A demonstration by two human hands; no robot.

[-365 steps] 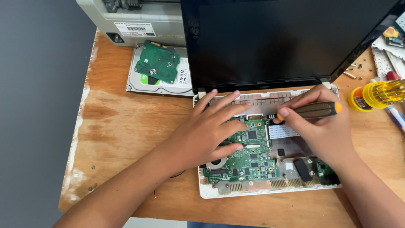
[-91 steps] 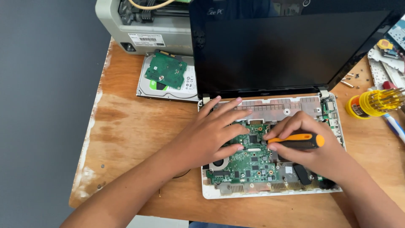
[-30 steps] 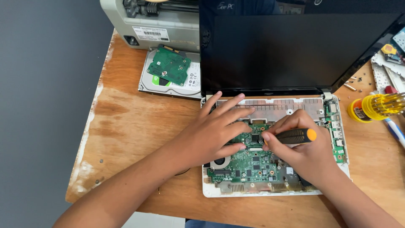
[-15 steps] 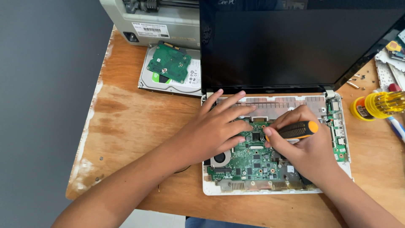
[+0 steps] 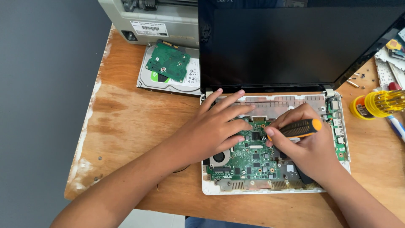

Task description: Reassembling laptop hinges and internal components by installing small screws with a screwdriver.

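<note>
Screwdriver (image 5: pixel 300 128) gripped in right hand (image 5: pixel 306 145), over motherboard (image 5: pixel 251 158).

Left arm: ours comes in from the lower left, forearm bare, angled up and to the right.
Left hand (image 5: pixel 213 126): we lay it palm down and flat, fingers (image 5: pixel 230 101) spread and stretched out to the right, thumb tucked low beside the palm.
Right arm: ours enters from the lower right corner, forearm bare, slanting up and to the left.
Right hand (image 5: pixel 306 145): we keep it curled, knuckles up, fingers wrapped round the screwdriver (image 5: pixel 300 128), thumb tip pressed near its front end.
Spacing: our fingertips on the two hands sit just beside each other, not quite meeting.
</note>
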